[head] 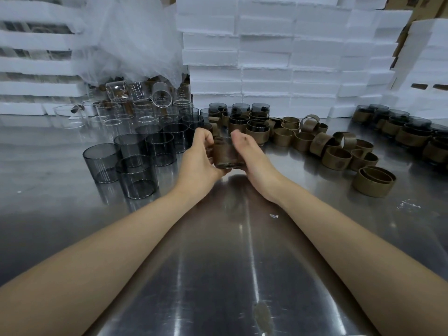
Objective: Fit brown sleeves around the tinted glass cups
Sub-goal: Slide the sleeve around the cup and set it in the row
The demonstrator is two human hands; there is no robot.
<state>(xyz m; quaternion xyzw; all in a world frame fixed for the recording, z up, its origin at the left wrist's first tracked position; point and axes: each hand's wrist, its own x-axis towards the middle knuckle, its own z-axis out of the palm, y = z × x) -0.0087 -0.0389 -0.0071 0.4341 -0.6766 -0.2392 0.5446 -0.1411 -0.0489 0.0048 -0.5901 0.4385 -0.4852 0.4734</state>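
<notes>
A tinted glass cup with a brown sleeve (pixel 228 155) around it stands at the table's middle, between both hands. My left hand (pixel 198 157) grips its left side with curled fingers. My right hand (pixel 248 154) presses its right side, fingers curved over the rim. Several bare tinted cups (pixel 135 175) stand to the left. Loose brown sleeves (pixel 337 157) lie scattered to the right. Several sleeved cups (pixel 258 132) stand just behind the hands.
The steel table (pixel 218 263) reflects light. Clear glass beakers (pixel 114 112) crowd the back left under a plastic sheet. White foam boxes (pixel 266 57) are stacked behind. More sleeved cups (pixel 409 134) line the far right.
</notes>
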